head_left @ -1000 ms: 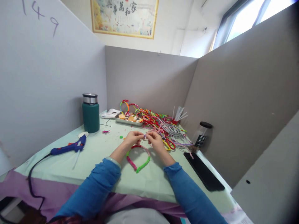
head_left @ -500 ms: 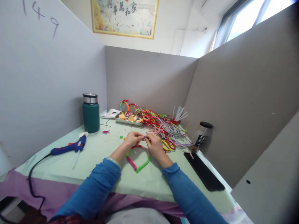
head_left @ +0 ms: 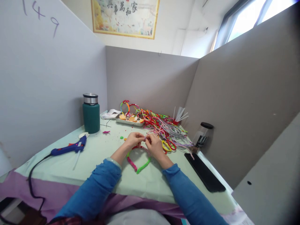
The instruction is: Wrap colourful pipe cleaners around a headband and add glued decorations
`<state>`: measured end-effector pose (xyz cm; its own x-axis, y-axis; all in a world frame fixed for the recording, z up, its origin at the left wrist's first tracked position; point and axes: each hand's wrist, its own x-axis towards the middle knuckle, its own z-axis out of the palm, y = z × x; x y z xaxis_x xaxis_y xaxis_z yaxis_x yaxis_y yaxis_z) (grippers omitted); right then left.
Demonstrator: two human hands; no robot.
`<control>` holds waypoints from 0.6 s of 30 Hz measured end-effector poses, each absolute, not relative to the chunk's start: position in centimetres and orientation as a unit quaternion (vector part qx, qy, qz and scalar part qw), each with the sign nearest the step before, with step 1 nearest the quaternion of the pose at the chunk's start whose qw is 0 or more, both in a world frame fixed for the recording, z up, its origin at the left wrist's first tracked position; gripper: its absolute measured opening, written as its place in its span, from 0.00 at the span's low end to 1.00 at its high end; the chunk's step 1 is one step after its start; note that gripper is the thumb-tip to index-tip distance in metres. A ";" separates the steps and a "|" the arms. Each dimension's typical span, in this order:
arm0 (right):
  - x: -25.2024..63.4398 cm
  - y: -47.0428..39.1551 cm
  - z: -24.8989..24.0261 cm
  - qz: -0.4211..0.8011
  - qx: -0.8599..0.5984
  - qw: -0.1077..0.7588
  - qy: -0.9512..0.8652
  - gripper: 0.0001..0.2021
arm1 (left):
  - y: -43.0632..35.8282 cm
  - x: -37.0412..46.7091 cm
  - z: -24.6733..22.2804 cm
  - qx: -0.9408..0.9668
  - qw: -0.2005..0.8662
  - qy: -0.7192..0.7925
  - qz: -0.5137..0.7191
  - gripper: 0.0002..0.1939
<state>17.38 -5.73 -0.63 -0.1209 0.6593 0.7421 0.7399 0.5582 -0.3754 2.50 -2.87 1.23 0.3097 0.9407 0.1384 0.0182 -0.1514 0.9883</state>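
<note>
A headband wrapped in pink, red and green fuzzy pipe cleaner (head_left: pixel 143 168) lies on the table below my hands, its two ends toward me. My left hand (head_left: pixel 134 139) and my right hand (head_left: pixel 154 145) meet just past its curved top. The fingertips of both are pinched together around a tiny purplish bit, mostly hidden, whose kind I cannot make out. Scissors with yellow and red handles (head_left: pixel 167 145) lie right beside my right hand. Near my left hand are a small green piece (head_left: pixel 121 137) and an orange one.
A blue glue gun (head_left: pixel 67 149) with its cord lies left, near a green bottle (head_left: pixel 91 118). Behind stand a metal tray (head_left: pixel 130 123) and a heap of pipe cleaners (head_left: pixel 161 122). A black phone (head_left: pixel 205 173) and a clear jar (head_left: pixel 203 136) are right. Partitions enclose the table.
Both hands stay in nearly the same place, with only a slight shift of the fingers at the pinch. The headband has not moved.
</note>
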 end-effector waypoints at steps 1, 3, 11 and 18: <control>17.4 -5.7 -0.6 -0.063 -0.472 0.458 -0.751 0.05 | -2.8 2.5 1.1 0.622 0.519 0.392 0.436 0.15; 17.4 -5.8 -0.5 -0.108 -0.480 0.428 -0.758 0.04 | -2.6 2.6 0.9 0.634 0.510 0.398 0.424 0.15; 17.1 -5.8 -0.7 -0.116 -0.487 0.416 -0.759 0.04 | -2.4 2.6 0.8 0.642 0.489 0.416 0.419 0.15; 17.0 -5.9 -0.8 -0.066 -0.480 0.438 -0.757 0.04 | -3.2 2.6 1.4 0.619 0.512 0.413 0.430 0.13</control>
